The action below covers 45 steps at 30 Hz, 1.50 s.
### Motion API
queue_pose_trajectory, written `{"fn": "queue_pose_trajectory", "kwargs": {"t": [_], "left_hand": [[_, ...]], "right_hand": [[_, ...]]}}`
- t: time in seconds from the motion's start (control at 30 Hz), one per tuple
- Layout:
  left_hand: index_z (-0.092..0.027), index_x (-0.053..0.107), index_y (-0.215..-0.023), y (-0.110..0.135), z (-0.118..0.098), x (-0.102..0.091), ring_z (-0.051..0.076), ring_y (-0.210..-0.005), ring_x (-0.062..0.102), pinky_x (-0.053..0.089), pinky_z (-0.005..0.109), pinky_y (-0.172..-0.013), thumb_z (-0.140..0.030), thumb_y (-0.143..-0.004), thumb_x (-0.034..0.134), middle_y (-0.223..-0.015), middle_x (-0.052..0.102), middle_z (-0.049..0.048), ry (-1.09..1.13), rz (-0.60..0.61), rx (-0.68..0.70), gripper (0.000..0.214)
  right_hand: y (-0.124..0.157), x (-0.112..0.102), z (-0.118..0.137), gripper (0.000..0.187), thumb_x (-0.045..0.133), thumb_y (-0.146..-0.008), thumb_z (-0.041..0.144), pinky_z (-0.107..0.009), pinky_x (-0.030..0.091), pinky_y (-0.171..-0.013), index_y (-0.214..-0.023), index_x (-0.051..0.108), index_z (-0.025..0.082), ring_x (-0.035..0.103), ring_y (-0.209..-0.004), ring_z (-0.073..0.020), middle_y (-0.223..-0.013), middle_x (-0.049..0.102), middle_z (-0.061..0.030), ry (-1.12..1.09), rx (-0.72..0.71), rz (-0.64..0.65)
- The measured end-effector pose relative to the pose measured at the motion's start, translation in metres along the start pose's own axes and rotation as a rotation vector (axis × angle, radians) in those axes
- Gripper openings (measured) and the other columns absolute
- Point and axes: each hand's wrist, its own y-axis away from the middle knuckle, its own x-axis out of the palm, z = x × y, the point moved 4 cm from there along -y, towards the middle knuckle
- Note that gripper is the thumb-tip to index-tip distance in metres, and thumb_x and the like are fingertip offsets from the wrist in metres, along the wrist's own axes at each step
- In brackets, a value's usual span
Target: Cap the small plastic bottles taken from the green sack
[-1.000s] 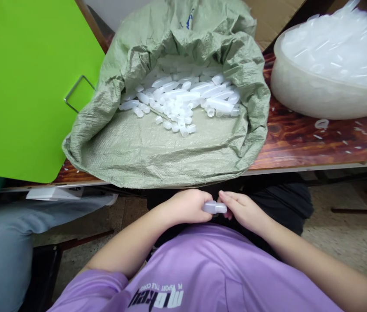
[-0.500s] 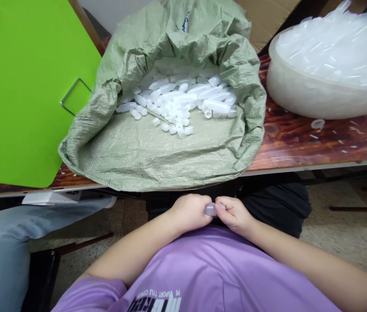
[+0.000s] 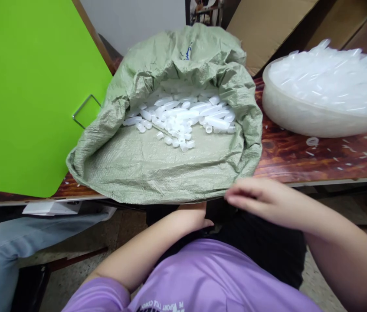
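My left hand [image 3: 192,218] is low in front of me, just under the front edge of a green woven sack [image 3: 157,173]. Its thumb sticks out to the right, while the other fingers are hidden below the edge. My right hand [image 3: 261,200] is raised by the sack's front right corner, slightly blurred. Its fingers are loosely bent with a gap to the thumb, and I see nothing between them. Inside the sack's mouth lies a heap of short white translucent plastic tubes [image 3: 183,117]. The piece held earlier is out of sight.
A white tub [image 3: 300,117] heaped with translucent plastic pieces [image 3: 333,82] stands right. White scraps and a ring [image 3: 312,141] lie on the wooden table [image 3: 287,164]. A bright green board [image 3: 34,95] stands left. Another person's jeans-clad leg [image 3: 1,251] is at lower left.
My hands have parted. The right hand has moved up and to the right toward the sack's corner; the left has stayed low, its fingers now hidden. The translucent piece between them no longer shows.
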Motion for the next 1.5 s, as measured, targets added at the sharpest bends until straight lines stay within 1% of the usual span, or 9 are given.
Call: {"fn": "queue_pose_trajectory", "kwargs": {"t": [0.1, 0.27, 0.4, 0.53, 0.67, 0.8, 0.97, 1.2, 1.5], "left_hand": [[-0.017, 0.036, -0.134, 0.019, -0.009, -0.016, 0.029, -0.121, 0.045, 0.035, 0.037, -0.101, -0.048, -0.069, 0.065, -0.129, 0.050, 0.0133, -0.024, 0.097, 0.056, 0.077], [-0.018, 0.049, -0.128, 0.064, -0.038, -0.063, 0.021, -0.108, 0.056, 0.043, 0.027, -0.090, -0.045, -0.081, 0.055, -0.122, 0.057, 0.0089, 0.093, 0.290, 0.329, 0.055], [-0.021, 0.060, -0.111, 0.068, -0.036, -0.122, 0.013, -0.092, 0.059, 0.044, 0.021, -0.082, -0.033, -0.087, 0.047, -0.105, 0.065, 0.0016, 0.132, -0.065, 0.261, 0.030], [-0.018, 0.060, -0.105, 0.029, -0.024, -0.181, 0.017, -0.096, 0.057, 0.043, 0.029, -0.086, -0.028, -0.088, 0.040, -0.104, 0.063, 0.0047, -0.186, -0.551, 0.110, 0.028], [-0.013, 0.046, -0.125, -0.041, -0.029, -0.217, 0.024, -0.113, 0.048, 0.036, 0.034, -0.097, -0.026, -0.082, 0.047, -0.122, 0.051, 0.0127, -0.432, -0.563, 0.118, 0.045], [-0.022, 0.031, -0.138, -0.106, -0.032, -0.233, 0.035, -0.116, 0.044, 0.038, 0.041, -0.093, -0.047, -0.066, 0.064, -0.131, 0.037, 0.0183, -0.535, -0.330, -0.002, 0.083], [-0.023, 0.046, -0.129, -0.151, -0.024, -0.244, 0.040, -0.117, 0.039, 0.036, 0.042, -0.093, -0.059, -0.049, 0.071, -0.128, 0.037, 0.0193, -0.623, -0.174, -0.067, 0.092], [-0.018, 0.055, -0.118, -0.167, -0.024, -0.257, 0.036, -0.107, 0.047, 0.038, 0.040, -0.090, -0.057, -0.047, 0.069, -0.113, 0.048, 0.0173, -0.653, -0.210, -0.024, 0.082], [-0.014, 0.051, -0.097, -0.177, -0.023, -0.258, 0.025, -0.090, 0.058, 0.043, 0.029, -0.072, -0.019, -0.061, 0.050, -0.100, 0.058, 0.0143, -0.615, -0.308, 0.016, 0.036]], "right_hand": [[-0.050, -0.024, 0.001, 0.018, 0.047, -0.085, 0.025, -0.031, 0.045, -0.070, -0.092, 0.062, 0.017, 0.059, -0.080, -0.0204, -0.088, 0.062, -0.0072, 0.341, 0.081, -0.299], [-0.133, -0.017, 0.001, 0.033, 0.047, -0.084, 0.023, -0.034, 0.045, -0.072, -0.115, 0.052, 0.015, 0.058, -0.091, -0.0260, -0.109, 0.055, -0.0137, 0.560, 0.050, -0.219], [-0.150, -0.009, 0.005, 0.025, 0.046, -0.083, 0.018, -0.034, 0.045, -0.073, -0.104, 0.056, 0.009, 0.058, -0.090, -0.0273, -0.099, 0.058, -0.0163, 0.567, 0.019, -0.185], [-0.127, -0.014, 0.002, 0.029, 0.046, -0.084, 0.022, -0.033, 0.044, -0.077, -0.108, 0.054, 0.007, 0.058, -0.092, -0.0252, -0.100, 0.060, -0.0143, 0.554, 0.056, -0.288], [-0.089, -0.019, -0.013, 0.030, 0.041, -0.088, 0.028, -0.030, 0.043, -0.080, -0.110, 0.055, 0.012, 0.057, -0.090, -0.0193, -0.097, 0.059, -0.0092, 0.448, 0.040, -0.406], [-0.066, -0.016, -0.031, 0.026, 0.046, -0.086, 0.027, -0.027, 0.043, -0.075, -0.106, 0.057, 0.014, 0.055, -0.082, -0.0150, -0.094, 0.058, -0.0071, 0.187, -0.017, -0.501], [-0.067, -0.017, -0.037, 0.025, 0.050, -0.083, 0.031, -0.025, 0.043, -0.071, -0.102, 0.059, 0.016, 0.055, -0.079, -0.0143, -0.091, 0.060, -0.0054, 0.070, -0.002, -0.523], [-0.078, -0.020, -0.037, 0.037, 0.049, -0.078, 0.045, -0.029, 0.045, -0.074, -0.103, 0.063, 0.021, 0.059, -0.087, -0.0198, -0.093, 0.065, -0.0050, 0.175, 0.027, -0.447], [-0.080, -0.023, -0.035, 0.044, 0.047, -0.074, 0.049, -0.032, 0.047, -0.076, -0.104, 0.063, 0.021, 0.060, -0.088, -0.0232, -0.095, 0.065, -0.0062, 0.228, 0.049, -0.417]]}}
